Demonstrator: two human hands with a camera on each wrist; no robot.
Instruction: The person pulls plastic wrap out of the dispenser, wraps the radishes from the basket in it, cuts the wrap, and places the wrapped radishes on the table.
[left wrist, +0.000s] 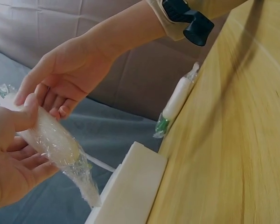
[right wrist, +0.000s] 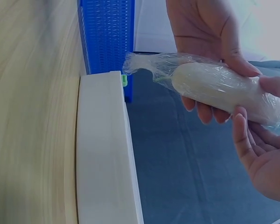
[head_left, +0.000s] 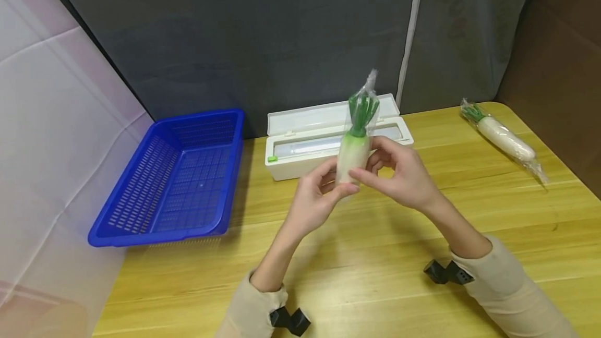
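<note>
A white radish [head_left: 353, 156] with green leaf stalks is wrapped in clear plastic film. It is held up in front of the white box, leaves upward in the head view, with a twist of film above them. My left hand [head_left: 313, 205] grips its lower left side, thumb across the front. From the right, my right hand [head_left: 407, 173] pinches it between thumb and fingers. In the right wrist view the film around the radish [right wrist: 214, 88] looks crinkled, and a loose film tail sticks out past the leaf end.
A long white box [head_left: 291, 171] with its lid raised, a clear-film roll [head_left: 310, 146] inside and a green tab, stands at the back. Left of it is a blue plastic basket [head_left: 225, 186]. Another film-wrapped radish [head_left: 507, 140] lies at the table's right.
</note>
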